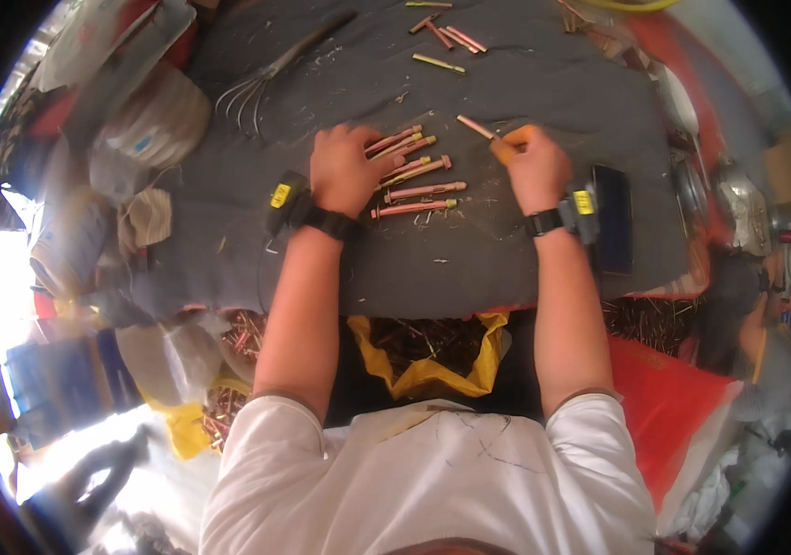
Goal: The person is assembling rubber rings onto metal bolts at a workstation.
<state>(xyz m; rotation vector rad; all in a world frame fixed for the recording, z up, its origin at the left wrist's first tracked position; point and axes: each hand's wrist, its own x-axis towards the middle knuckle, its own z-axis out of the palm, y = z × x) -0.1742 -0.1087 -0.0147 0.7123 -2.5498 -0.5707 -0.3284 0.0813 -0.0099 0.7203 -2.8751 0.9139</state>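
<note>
On the dark grey cloth lies a row of copper-coloured sleeve anchor bolts (425, 191), side by side and roughly crosswise. My left hand (345, 166) curls round the left ends of the upper ones, its thumb across them; its fingertips are partly hidden. To the right, my right hand (536, 166) pinches a single anchor bolt (476, 127) between thumb and fingers, tilted up and left, apart from the row. Several loose bolts (439, 63) lie farther back on the cloth.
A claw-like hand rake (257, 88) lies at the back left. Beside my right wrist is a dark phone-like slab (612, 220). Below the table's front edge stands an open yellow bag (428, 377) of metal pieces. Bags and a pale container (160, 116) crowd the left.
</note>
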